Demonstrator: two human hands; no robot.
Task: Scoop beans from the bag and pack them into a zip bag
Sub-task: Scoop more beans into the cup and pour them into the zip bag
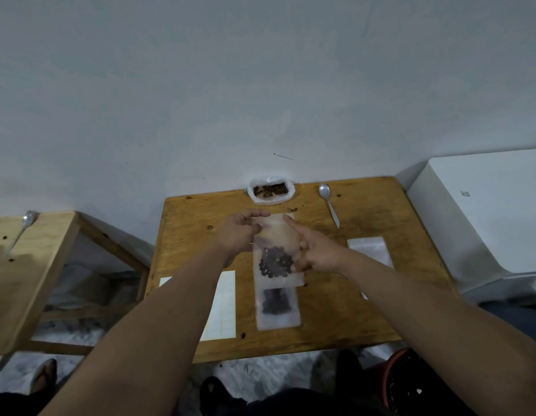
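left hand [239,233], right hand [318,254] | hold zip bag [279,235] (beans [275,263] inside)

The scene is lit dimly and diffusely, with a cool grey cast on the wall [260,70] and soft, faint shadows on the tabletop [350,310]. Straight edges are bowed by wide-angle distortion toward the frame borders. The zip bag [278,235] held above the tabletop is rendered slightly blurred.

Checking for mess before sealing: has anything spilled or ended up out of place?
A few loose beans lie on the table between the bean bag and the held zip bag; they look spilled. Nothing else stands out.
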